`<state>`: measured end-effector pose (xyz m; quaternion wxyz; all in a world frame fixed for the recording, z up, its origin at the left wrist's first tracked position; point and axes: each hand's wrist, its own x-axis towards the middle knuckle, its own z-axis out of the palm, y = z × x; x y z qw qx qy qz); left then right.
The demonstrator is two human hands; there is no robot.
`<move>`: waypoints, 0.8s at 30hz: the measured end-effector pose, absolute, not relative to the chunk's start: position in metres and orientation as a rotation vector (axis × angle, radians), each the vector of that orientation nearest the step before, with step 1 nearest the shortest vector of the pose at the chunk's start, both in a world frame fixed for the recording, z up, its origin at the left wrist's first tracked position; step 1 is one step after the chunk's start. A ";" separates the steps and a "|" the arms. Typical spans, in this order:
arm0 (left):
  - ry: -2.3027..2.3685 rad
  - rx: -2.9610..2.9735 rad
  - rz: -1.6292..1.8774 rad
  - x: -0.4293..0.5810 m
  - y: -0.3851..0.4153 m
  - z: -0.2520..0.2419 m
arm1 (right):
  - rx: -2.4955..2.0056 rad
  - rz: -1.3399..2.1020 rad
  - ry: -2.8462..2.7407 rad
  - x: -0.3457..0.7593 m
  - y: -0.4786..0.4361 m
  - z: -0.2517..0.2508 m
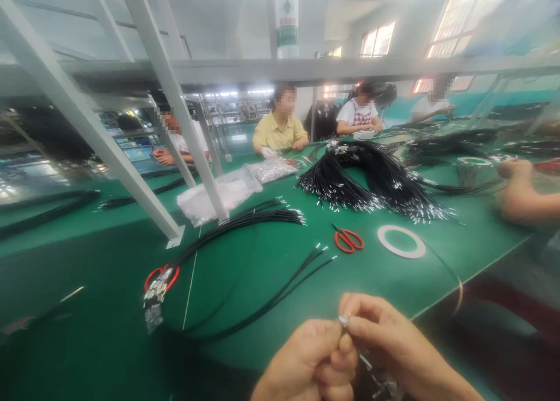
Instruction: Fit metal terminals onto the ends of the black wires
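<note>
Near the table's front edge my left hand [312, 354] and my right hand [385, 331] meet, both closed, thumbs and fingers pinching. Between the fingertips shows a small silvery-white piece [343, 319]; its exact kind is too small to tell. Dark strands with shiny metal ends [378, 383] hang beneath my right hand, partly hidden by it. To the left of the hands a few black cables [271, 299] with pale tips lie on the green table [245, 267]. Red-handled scissors [349, 240] and a white tape roll [401, 241] rest beyond my hands.
A large heap of black cables [371, 173] lies ahead, a smaller bundle [236, 226] left of it over more red-handled scissors [161, 278]. Plastic bags [219, 196] sit by the grey frame posts [175, 97]. Several people work across the table; another person's arm [525, 196] reaches in from the right.
</note>
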<state>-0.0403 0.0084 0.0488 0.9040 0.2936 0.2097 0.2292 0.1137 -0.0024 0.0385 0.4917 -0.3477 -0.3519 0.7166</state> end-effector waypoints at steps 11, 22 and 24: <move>0.673 0.744 0.780 -0.024 0.004 0.036 | -1.107 1.514 -0.752 0.134 -0.012 0.034; 0.894 2.028 0.958 -0.005 -0.014 0.002 | -1.399 1.241 -0.894 0.162 -0.022 0.034; 0.836 2.089 0.915 -0.003 -0.017 -0.005 | -1.430 1.210 -0.895 0.167 -0.023 0.036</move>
